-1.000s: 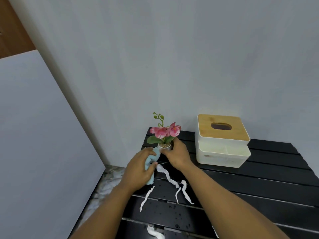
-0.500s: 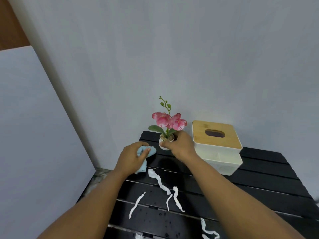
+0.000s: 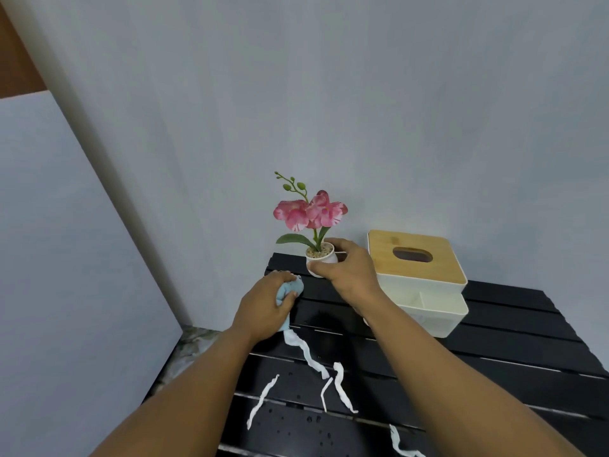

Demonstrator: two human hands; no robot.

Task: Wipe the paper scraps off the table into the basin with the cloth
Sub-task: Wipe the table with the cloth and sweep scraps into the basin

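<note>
Pot held out of the way so the cloth can get at the corner

Right hand [image 3: 346, 275] is wrapped round the pot [image 3: 321, 260], probably clearing the spot. Left hand [image 3: 267, 308] is fisted on the bunched cloth [image 3: 290, 288], pressed to the table [image 3: 494, 331]. Scraps [image 3: 304, 351] lie just behind it; no basin in view.

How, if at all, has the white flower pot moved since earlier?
Yes. Held by the right hand, the white flower pot sits higher against the bamboo-lidded white tissue box, lifted or pushed back.
</note>
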